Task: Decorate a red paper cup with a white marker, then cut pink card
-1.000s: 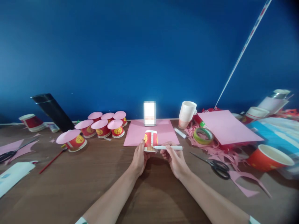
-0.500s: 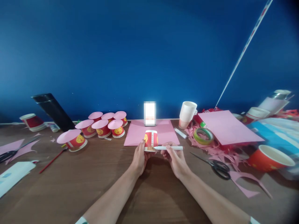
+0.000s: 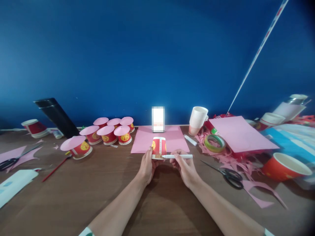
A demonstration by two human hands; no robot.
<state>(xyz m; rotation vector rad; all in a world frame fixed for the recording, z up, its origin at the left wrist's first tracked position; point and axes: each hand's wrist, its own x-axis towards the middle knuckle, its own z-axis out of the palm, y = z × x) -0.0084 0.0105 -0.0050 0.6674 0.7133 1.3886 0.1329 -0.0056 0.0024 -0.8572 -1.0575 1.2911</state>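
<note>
Left hand fingers grip the inverted red cup on the counter; right hand fingers pinch a white pen, tip at the cup's rim.

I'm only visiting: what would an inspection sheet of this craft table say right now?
Surface: brown wooden table, pink paper scraps at right.
Job's things: red paper cup with gold emblem, at a pink paper sheet's near edge; white marker pen, tip against the cup.
Clutter: group of pink-topped red cups, black-handled scissors, green tape roll, stack of white plastic cups.
Hands: left hand grips the cup; right hand grips the pen.
Cables: nothing seen.
Surroundings: plain blue wall.
</note>
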